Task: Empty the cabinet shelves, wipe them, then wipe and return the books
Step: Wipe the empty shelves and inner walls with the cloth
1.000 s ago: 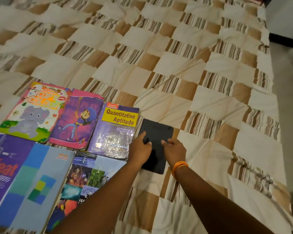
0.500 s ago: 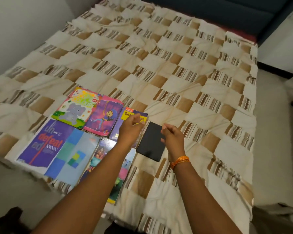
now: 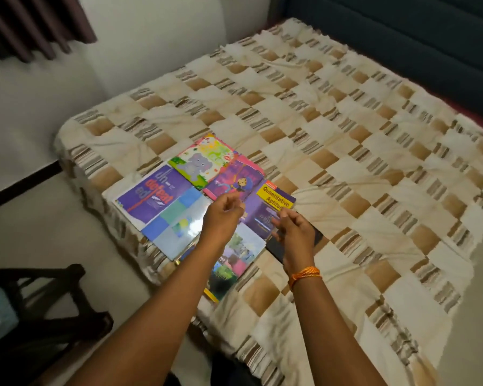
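Both hands [image 3: 223, 218] [image 3: 293, 232] empty — books [image 3: 198, 165] on bed [image 3: 346, 151]

Books [image 3: 204, 196] on the bed [image 3: 346, 151] (near-left corner), chair [image 3: 39, 310] left of bed

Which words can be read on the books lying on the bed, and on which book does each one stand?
"Quantitative Aptitude": yellow label on the purple book; the last letters are hidden by the right hand.
"un-defeated": purple and blue book; "defeat" is clear, the rest is blurred.
Elephant book: title too blurred to read.
Cartoon-child book, photo-cover book: text unreadable.
Black book: no text visible.
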The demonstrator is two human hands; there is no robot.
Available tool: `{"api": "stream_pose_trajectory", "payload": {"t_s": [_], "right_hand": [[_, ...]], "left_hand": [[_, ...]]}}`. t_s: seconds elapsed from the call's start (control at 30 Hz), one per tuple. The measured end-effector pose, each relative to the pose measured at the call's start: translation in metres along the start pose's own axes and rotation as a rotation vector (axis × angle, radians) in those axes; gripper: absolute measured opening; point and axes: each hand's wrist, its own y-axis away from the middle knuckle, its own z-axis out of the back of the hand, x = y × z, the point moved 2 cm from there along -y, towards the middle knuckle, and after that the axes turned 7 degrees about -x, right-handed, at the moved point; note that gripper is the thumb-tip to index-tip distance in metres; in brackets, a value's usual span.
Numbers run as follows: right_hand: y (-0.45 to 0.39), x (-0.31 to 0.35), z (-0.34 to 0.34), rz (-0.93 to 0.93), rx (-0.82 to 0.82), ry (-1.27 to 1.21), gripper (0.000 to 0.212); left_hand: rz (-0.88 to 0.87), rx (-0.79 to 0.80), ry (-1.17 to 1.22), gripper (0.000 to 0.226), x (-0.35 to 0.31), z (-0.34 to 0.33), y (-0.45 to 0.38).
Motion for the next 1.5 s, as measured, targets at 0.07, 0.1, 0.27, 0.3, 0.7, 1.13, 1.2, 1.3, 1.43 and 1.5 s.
{"api": "stream_pose_trajectory", "payload": {"t_s": [0.07, 0.1, 0.27, 0.3, 0.7, 1.13, 1.2, 1.3, 1.43, 1.5], "right_hand": [[0.014, -0.001, -0.028, 0.036, 0.051, 0.032, 0.014], [0.019, 0.0, -0.037, 0.056, 0.073, 0.04, 0.014], [0.074, -0.005, -0.109, 0.149, 0.196, 0.058, 0.013], [0.089, -0.008, -0.122, 0.166, 0.211, 0.065, 0.017], [0.284, -0.117, -0.284, 0.088, 0.489, 0.128, 0.008], [0.42, -0.225, -0.413, 0.067, 0.981, 0.464, 0.01], [0.434, -0.233, -0.428, 0.057, 1.047, 0.5, 0.008], [0.448, -0.247, -0.442, 0.064, 1.133, 0.578, 0.009], [0.448, -0.278, -0.459, 0.06, 1.174, 0.729, 0.018], [0.443, -0.3, -0.471, 0.055, 1.195, 0.838, 0.017]], "left_hand": [[-0.009, -0.041, 0.024, 0.017, 0.002, 0.032, 0.0], [-0.017, -0.051, 0.031, 0.017, 0.003, 0.043, 0.001], [-0.057, -0.137, 0.074, 0.018, 0.013, 0.133, 0.006], [-0.06, -0.146, 0.078, 0.017, 0.018, 0.152, 0.008], [-0.064, -0.334, 0.163, 0.019, 0.08, 0.393, 0.068], [0.133, -0.803, 0.317, 0.027, 0.192, 0.57, 0.131], [0.151, -0.852, 0.342, 0.03, 0.203, 0.584, 0.138], [0.205, -0.904, 0.377, 0.03, 0.222, 0.6, 0.145], [0.267, -0.913, 0.318, 0.03, 0.241, 0.618, 0.139], [0.328, -0.916, 0.245, 0.031, 0.254, 0.631, 0.132]]}}
